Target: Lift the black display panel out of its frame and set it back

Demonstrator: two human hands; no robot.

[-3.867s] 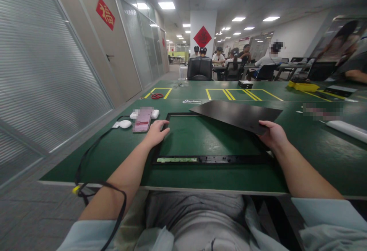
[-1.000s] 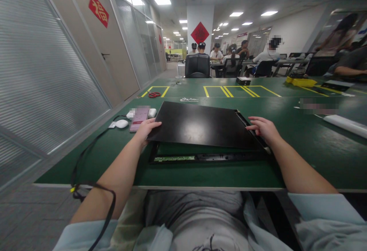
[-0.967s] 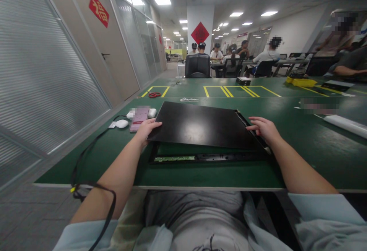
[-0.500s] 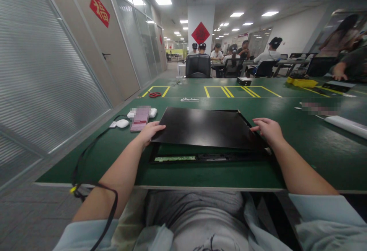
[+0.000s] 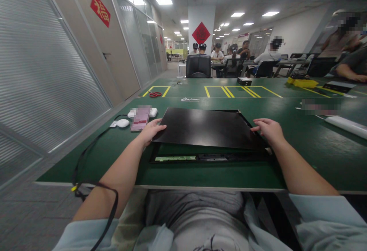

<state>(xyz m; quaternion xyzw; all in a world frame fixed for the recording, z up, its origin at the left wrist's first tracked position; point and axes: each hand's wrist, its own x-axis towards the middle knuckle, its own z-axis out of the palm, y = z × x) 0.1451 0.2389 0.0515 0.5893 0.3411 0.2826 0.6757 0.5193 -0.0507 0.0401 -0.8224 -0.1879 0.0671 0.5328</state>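
A thin black panel (image 5: 205,127) lies over a black rectangular frame (image 5: 206,157) on the green table (image 5: 200,174). The panel's near edge is raised a little above the frame's front bar, where a green strip shows. My left hand (image 5: 150,131) grips the panel's near left corner. My right hand (image 5: 268,130) holds the panel's right edge, fingers bent over it. Both forearms reach in from the bottom.
A pink phone (image 5: 140,115), a white mouse (image 5: 122,123) with a cable and a white case lie left of the frame. Red scissors (image 5: 155,94) sit in a yellow-taped box farther back. A white bar (image 5: 346,125) lies at right. Several seated people work at far tables.
The panel was held only by my right hand at the frame's far right. It now covers the frame with both hands on it, and over the last second its far edge has sunk lower.
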